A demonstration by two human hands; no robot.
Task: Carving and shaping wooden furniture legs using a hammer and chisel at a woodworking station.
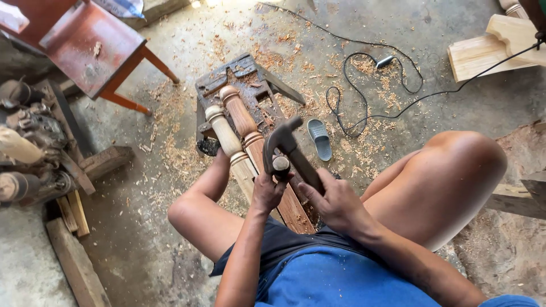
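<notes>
Concrete workshop floor (455, 102), wood shavings (187, 153) scattered all over it. Person sits low, knees apart, looking down. Two turned wooden posts (242, 133) lie side by side, far ends resting on a small dark metal stand (244, 74), near ends running back between the legs. Right hand (335, 202): grip wrapped tight round the handle of a claw hammer (287, 150), head up, just above the posts. Left hand (267, 190): grip pressed together at the hammer's striking face, fingertips touching it; can't tell whether anything is pinched there. Grey sandal (320, 138) on the floor just right of the posts, black cable (375, 91) looping beyond it. Red wooden chair (91, 45) top left, pale carved wood pieces (500, 45) top right, old machine parts (34, 142) at the left edge.
</notes>
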